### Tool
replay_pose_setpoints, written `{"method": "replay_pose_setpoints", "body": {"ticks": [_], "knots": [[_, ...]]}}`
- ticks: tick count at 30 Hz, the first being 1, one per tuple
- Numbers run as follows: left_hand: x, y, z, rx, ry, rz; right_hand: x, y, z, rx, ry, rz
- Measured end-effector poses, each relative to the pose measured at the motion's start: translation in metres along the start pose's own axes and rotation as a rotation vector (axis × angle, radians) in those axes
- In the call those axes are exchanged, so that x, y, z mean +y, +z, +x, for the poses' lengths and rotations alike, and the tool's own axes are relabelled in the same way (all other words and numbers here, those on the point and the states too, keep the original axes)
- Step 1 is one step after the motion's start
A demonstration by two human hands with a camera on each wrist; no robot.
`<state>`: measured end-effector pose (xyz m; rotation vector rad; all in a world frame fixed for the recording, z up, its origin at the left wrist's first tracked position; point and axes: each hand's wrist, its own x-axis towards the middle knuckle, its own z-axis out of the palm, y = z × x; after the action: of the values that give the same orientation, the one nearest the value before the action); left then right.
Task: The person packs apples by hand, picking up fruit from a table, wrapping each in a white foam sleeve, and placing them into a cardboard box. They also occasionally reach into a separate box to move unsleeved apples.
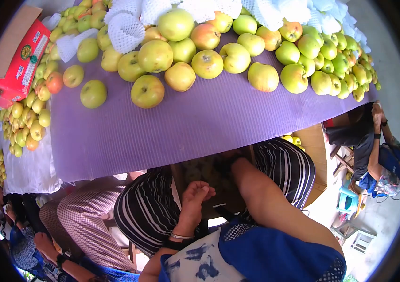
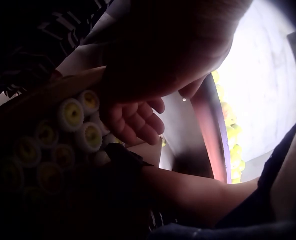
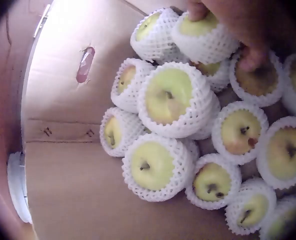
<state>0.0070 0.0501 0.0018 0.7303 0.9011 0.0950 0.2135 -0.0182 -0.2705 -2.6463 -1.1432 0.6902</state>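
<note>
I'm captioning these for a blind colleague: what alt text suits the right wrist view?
A right hand at the top touches an apple in a white foam net sleeve. More sleeved apples lie clustered in a cardboard box with an oval slot at left.

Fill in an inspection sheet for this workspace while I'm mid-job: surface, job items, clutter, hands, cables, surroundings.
Surface: purple ribbed sheet, apples along its far side.
Job items: loose apples on the sheet; netted apples in a cardboard box below.
Clutter: white foam nets heaped among the loose apples; red carton at the left.
Left hand: fingers loosely curled, nothing visible in it.
Right hand: fingertips on netted apples; whether it grips one is unclear.
Cables: a thin dark cord, it seems, by the person at far right.
Surroundings: a person in checked trousers sits at the left.
</note>
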Motion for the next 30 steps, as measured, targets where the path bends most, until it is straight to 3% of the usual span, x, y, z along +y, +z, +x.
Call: {"method": "replay_pose_setpoints", "body": {"ticks": [11,16,17,18,20,21,23,24,26,28,29,30], "knots": [[0.000,0.004,0.001,-0.032,0.021,0.047,-0.004,-0.023,-0.021,-0.012,-0.016,0.064],[-0.003,0.010,-0.002,-0.021,0.000,0.028,-0.031,-0.057,-0.047,-0.005,-0.012,0.124],[-0.004,0.011,-0.002,0.003,0.004,0.011,-0.033,-0.054,-0.049,0.003,0.078,0.038],[-0.005,0.012,-0.002,-0.014,0.016,0.015,-0.035,-0.052,-0.049,0.023,0.081,0.033],[-0.005,0.013,-0.001,0.066,0.036,-0.035,-0.058,-0.070,-0.051,-0.126,0.065,-0.347],[-0.007,0.012,-0.001,0.050,0.049,-0.028,-0.057,-0.065,-0.048,-0.105,0.072,-0.348],[-0.010,0.010,-0.001,0.119,0.092,-0.115,-0.044,-0.043,-0.037,-0.153,0.391,1.501],[-0.010,0.009,0.002,0.094,0.093,-0.103,-0.060,-0.065,-0.047,-0.123,0.391,1.507],[-0.014,0.004,0.001,0.127,0.153,-0.236,-0.123,-0.159,-0.099,-0.007,0.620,1.595],[-0.013,0.004,-0.006,0.106,0.138,-0.208,-0.136,-0.225,-0.151,-0.043,0.385,1.719],[-0.014,0.006,-0.007,0.106,0.166,-0.210,-0.132,-0.243,-0.171,-0.003,0.411,1.731],[-0.016,0.010,-0.009,0.079,0.146,-0.192,-0.126,-0.258,-0.190,-0.017,0.286,1.730]]}}
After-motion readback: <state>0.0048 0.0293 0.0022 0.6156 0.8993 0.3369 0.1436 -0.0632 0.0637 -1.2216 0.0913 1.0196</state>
